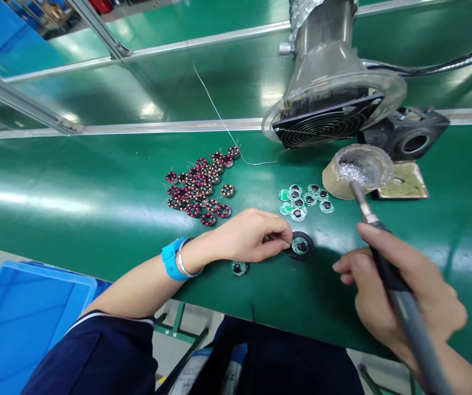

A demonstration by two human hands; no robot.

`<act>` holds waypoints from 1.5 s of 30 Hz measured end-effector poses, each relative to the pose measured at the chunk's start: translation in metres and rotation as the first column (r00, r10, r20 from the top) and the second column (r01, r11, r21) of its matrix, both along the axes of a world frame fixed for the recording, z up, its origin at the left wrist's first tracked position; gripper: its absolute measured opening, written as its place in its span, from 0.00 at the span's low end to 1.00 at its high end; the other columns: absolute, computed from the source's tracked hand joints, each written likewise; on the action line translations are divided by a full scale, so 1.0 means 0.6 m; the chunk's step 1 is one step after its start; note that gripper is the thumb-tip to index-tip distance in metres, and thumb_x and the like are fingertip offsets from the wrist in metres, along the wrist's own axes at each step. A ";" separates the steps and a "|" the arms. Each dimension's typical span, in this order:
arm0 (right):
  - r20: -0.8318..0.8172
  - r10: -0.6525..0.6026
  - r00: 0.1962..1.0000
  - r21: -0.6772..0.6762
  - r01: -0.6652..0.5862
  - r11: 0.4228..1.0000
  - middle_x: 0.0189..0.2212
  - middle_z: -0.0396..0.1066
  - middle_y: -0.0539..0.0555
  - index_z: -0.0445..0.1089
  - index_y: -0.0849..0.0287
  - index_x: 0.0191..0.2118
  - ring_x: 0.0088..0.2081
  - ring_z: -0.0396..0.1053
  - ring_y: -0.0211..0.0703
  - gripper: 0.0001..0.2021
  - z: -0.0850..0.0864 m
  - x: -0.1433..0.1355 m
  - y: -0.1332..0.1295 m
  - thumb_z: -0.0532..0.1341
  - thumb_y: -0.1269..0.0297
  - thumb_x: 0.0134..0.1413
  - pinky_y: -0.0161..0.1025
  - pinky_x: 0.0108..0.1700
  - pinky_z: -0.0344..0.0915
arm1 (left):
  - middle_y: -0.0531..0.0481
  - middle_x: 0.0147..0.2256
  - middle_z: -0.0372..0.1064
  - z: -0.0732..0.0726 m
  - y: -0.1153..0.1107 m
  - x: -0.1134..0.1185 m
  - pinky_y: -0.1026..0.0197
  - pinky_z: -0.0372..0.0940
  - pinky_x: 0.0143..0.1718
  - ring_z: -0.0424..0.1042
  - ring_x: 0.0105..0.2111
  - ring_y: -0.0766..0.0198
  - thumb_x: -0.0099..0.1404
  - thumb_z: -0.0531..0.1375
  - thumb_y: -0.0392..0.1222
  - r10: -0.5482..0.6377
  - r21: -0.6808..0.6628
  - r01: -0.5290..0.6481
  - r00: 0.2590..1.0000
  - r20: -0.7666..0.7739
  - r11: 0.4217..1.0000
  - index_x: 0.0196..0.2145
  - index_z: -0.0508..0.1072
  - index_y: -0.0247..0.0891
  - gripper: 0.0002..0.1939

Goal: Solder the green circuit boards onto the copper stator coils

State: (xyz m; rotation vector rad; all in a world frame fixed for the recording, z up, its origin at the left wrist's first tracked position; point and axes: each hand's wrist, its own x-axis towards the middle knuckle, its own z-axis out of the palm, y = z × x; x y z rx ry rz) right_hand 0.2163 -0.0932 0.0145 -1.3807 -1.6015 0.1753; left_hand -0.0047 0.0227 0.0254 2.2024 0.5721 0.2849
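My left hand (256,237) is closed, thumb and forefinger pinched at the left edge of a black round holder (310,249). In this holder lies a small round circuit board (300,245) with a black part at its middle. My right hand (409,291) grips a soldering iron (392,271) by its handle. The iron's tip is inside the mouth of a tan cup (335,180), over silvery bits of solder. Several more round boards (297,202) lie just beyond the holder. One wound board piece (240,268) sits below my left wrist.
Several small coil-wound rings (195,189) are grouped left of centre. A thin bent solder wire (215,108) reaches past them. A fume-extractor hood (326,93) hangs over the back, beside an iron stand (413,140) and a sponge (404,181). A blue bin (26,323) stands at lower left.
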 end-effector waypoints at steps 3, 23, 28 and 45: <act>0.145 0.191 0.971 -0.067 -0.183 0.981 0.34 0.76 0.48 0.71 0.54 0.50 0.29 0.73 0.34 0.15 0.002 -0.013 0.020 0.63 0.74 0.57 0.33 0.33 0.70 | 0.51 0.33 0.75 -0.002 -0.001 0.000 0.69 0.64 0.33 0.72 0.30 0.70 0.65 0.57 0.33 0.003 0.018 -0.003 1.000 0.000 1.000 0.36 0.75 0.35 0.06; 0.179 0.389 0.904 -0.106 -0.375 0.921 0.36 0.75 0.50 0.67 0.55 0.52 0.32 0.70 0.36 0.18 -0.014 -0.007 0.058 0.64 0.73 0.57 0.36 0.37 0.69 | 0.52 0.31 0.73 -0.006 -0.003 0.001 0.69 0.63 0.32 0.70 0.28 0.70 0.61 0.56 0.31 -0.001 0.009 0.001 1.000 -0.005 1.000 0.33 0.74 0.36 0.06; 0.165 0.379 0.910 -0.103 -0.367 0.925 0.36 0.75 0.50 0.67 0.54 0.52 0.31 0.70 0.36 0.18 -0.016 -0.009 0.056 0.63 0.74 0.56 0.36 0.35 0.69 | 0.51 0.31 0.74 -0.007 -0.009 0.003 0.68 0.64 0.32 0.70 0.28 0.70 0.63 0.56 0.33 0.021 0.034 -0.021 1.000 -0.006 0.999 0.33 0.74 0.35 0.07; 0.177 0.360 0.916 -0.084 -0.350 0.933 0.38 0.77 0.50 0.66 0.53 0.54 0.32 0.71 0.38 0.21 -0.021 -0.009 0.052 0.65 0.72 0.55 0.37 0.36 0.71 | 0.52 0.33 0.74 -0.009 -0.009 0.001 0.67 0.63 0.32 0.70 0.31 0.68 0.64 0.55 0.34 -0.005 0.130 0.012 0.999 -0.052 0.991 0.35 0.73 0.38 0.06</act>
